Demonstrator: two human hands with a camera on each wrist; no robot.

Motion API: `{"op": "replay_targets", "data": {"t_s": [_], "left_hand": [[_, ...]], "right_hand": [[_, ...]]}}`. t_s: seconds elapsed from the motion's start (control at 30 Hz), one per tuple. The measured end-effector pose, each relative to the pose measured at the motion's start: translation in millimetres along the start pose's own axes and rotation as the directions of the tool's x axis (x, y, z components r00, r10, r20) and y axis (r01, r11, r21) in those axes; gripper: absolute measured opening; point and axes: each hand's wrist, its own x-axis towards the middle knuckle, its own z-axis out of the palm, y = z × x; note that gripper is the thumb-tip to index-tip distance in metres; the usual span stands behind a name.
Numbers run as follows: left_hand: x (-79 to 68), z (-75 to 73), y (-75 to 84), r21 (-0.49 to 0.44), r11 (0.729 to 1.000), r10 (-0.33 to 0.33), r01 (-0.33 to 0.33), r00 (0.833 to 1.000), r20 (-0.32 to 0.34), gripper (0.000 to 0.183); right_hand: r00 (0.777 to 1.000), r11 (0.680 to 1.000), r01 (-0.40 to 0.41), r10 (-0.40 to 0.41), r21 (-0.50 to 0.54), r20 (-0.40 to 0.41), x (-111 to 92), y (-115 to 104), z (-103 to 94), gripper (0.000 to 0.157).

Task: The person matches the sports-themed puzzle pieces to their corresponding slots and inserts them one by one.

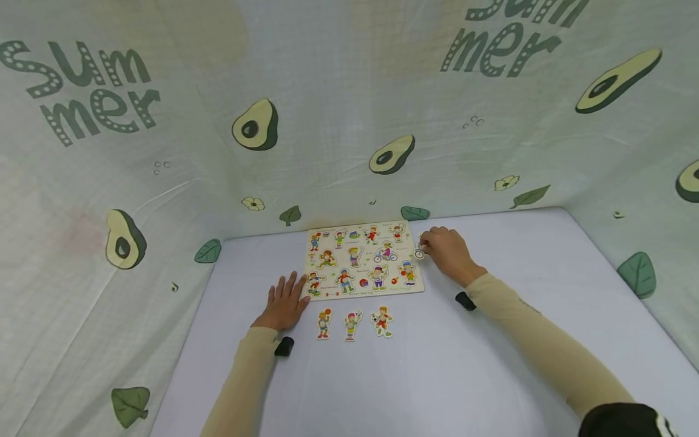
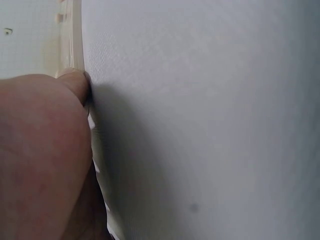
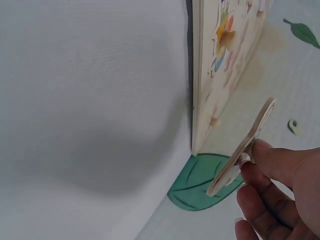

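A wooden puzzle board [image 1: 338, 265] with pictures of children at sports lies near the back of the table. My right hand [image 1: 449, 255] is raised just off the board's right edge. Thumb and fingers pinch a flat wooden puzzle piece [image 3: 245, 150], tilted on edge in the right wrist view; a wheel-like round shape shows on it in the head view. My left hand [image 1: 282, 303] lies spread on the table, its thumb touching the board's left edge. In front of the board are three loose pieces: a basketball player [image 1: 323, 324], a ball-holding figure [image 1: 351, 326] and a soccer player [image 1: 382, 321].
White cloth covers the table [image 1: 437, 376]. Behind and beside it hangs a pale curtain [image 1: 322, 103] printed with avocados and leaves, meeting the table close behind the board. A black object [image 1: 622, 420] is at the right forearm.
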Motion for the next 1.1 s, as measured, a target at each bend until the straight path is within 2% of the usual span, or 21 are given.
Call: {"op": "replay_targets", "data": {"t_s": [0.33,0.6,1.1], "left_hand": [[-2.2,-6.0,6.9,0.018,1.000,-0.014,0.014,1.000,0.002,0.067],[-0.2,-1.6,1.6,0.009,1.000,-0.006,0.006,1.000,0.000,0.067],[-1.5,0.7,0.1,-0.002,1.000,0.011,-0.011,1.000,-0.010,0.067]], "right_hand": [[0.999,0.999,0.034,-0.035,0.012,0.032,20.2,-23.2,12.2,0.009],[0.997,0.998,0.057,-0.058,0.020,0.059,31.9,-39.0,23.8,0.007],[0.989,0.991,0.131,-0.132,0.018,0.071,40.4,-60.3,40.5,0.006]]}}
